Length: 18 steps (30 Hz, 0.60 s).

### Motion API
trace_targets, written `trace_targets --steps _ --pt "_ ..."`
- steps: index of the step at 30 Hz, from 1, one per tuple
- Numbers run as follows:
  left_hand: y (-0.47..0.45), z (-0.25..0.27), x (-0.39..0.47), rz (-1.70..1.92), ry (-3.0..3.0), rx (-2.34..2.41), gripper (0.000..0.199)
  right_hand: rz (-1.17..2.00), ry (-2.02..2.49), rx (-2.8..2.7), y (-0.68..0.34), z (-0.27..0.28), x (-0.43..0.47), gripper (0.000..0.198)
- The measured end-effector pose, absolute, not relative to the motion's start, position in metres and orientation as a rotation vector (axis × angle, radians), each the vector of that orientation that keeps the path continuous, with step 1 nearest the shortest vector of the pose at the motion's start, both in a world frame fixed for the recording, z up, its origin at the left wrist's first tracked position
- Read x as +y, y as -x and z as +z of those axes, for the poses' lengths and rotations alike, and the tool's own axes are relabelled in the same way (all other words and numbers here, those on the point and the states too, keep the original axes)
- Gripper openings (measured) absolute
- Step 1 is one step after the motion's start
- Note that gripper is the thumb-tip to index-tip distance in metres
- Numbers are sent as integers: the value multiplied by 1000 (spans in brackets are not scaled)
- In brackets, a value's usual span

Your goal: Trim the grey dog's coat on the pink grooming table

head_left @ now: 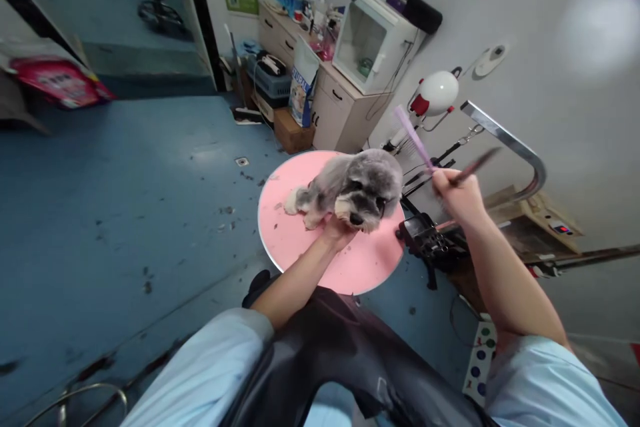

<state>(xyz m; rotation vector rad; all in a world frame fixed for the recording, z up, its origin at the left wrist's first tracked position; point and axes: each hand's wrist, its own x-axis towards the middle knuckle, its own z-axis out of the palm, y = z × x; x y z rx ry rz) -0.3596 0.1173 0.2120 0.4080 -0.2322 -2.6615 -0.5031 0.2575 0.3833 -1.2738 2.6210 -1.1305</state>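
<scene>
A grey dog with a pale muzzle (374, 177) sits on a round pink table (360, 270), its head tipped toward me. My left hand (341, 231) is under its jaw and holds the chin; most of the fingers are hidden by the muzzle. To the right of the dog's head, raised and apart from it, is my right hand (458, 196), closed around a light purple comb (414, 136) whose teeth point up and left. A dark, slender tool (477, 165), smeared by motion, also sticks out of this fist; its kind cannot be made out.
A bent metal grooming arm (515, 140) with a hanging chain rises at the right, near my right hand. Behind the table stand a cabinet (343, 103), a white glass-fronted box (363, 40) and a pet food bag (303, 83). Fur clumps litter the blue floor (200, 167).
</scene>
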Motion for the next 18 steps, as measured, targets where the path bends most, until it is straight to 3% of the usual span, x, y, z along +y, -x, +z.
trace_targets --steps 2,6,10,14,18 --pt "358 213 120 -2658 -419 -243 41 -1037 1279 2520 508 377 260 45" --pt "355 213 124 -2665 -368 -257 54 -1263 1176 2487 509 369 259 47" --pt "356 211 126 -2589 -399 -264 53 -1111 1212 2318 510 367 255 49" --pt "358 208 127 -2576 -375 -275 54 -1356 1179 2358 517 366 251 52" --pt "359 200 127 -2548 -299 -297 53 -1029 1304 2300 524 370 246 52"
